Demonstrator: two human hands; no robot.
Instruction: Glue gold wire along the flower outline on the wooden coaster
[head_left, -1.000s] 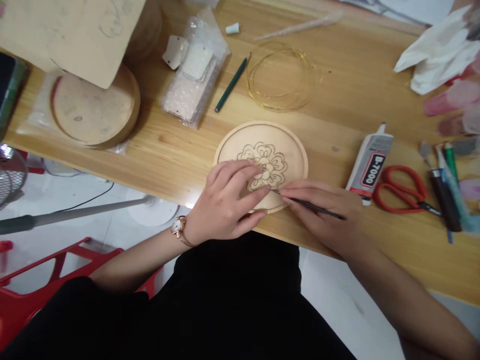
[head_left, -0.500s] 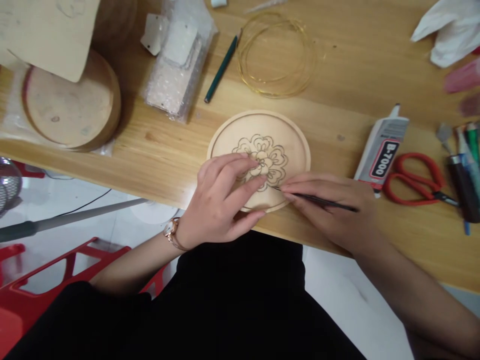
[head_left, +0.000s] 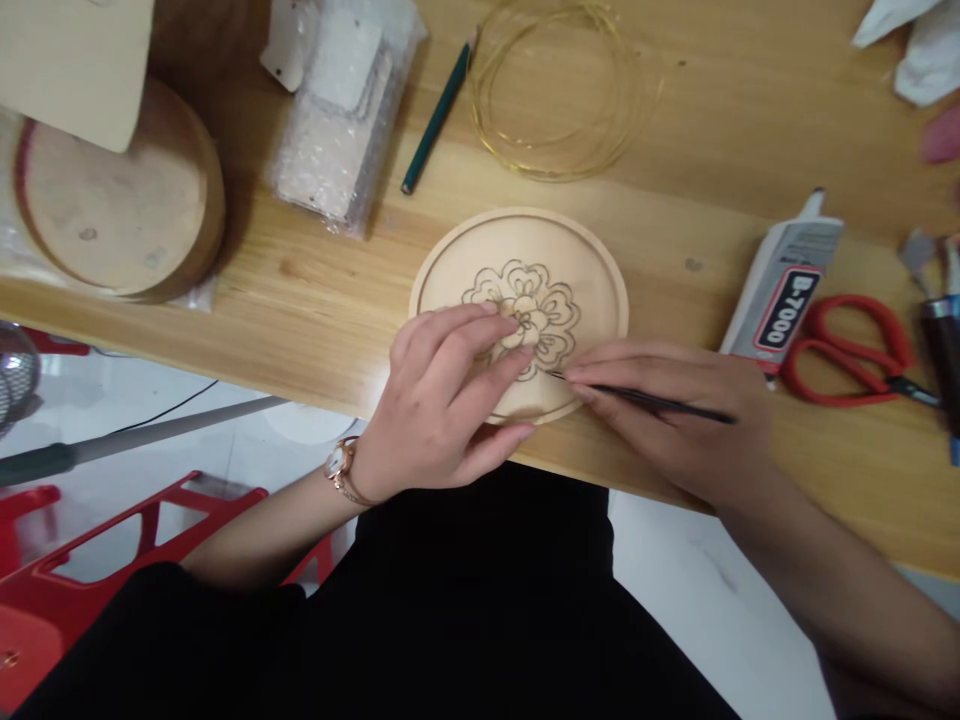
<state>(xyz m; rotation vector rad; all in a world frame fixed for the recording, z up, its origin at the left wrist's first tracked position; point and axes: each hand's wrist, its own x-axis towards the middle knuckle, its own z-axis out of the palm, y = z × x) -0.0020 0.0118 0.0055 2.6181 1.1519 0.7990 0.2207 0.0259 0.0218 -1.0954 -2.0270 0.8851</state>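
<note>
A round, pale wooden plate point(head_left: 592, 260) with a raised rim lies near the table's front edge. On its face is a dark-outlined flower design point(head_left: 556, 303), its lower left covered by my fingers. My left hand point(head_left: 450, 390) rests across the plate's left side, fingers spread and touching the flower, thumb by the front rim. From the right, my right hand point(head_left: 667, 410) pinches a thin black pointed tool point(head_left: 660, 402). The fine tip meets the flower's lower right edge; whether the tool has one arm or two I cannot make out.
Beyond the plate lie a coil of gold wire point(head_left: 517, 165) and a green pencil point(head_left: 439, 120). A bubble-wrapped packet point(head_left: 319, 170) and a round wooden piece point(head_left: 112, 220) are at left. A B-7000 glue tube point(head_left: 784, 285) and red-handled scissors point(head_left: 832, 393) sit at right.
The camera view has shifted and come slightly closer, so surrounding things sit farther outward. Both hands keep almost the same places on the plate, the tool tip still at the flower's lower right edge.
</note>
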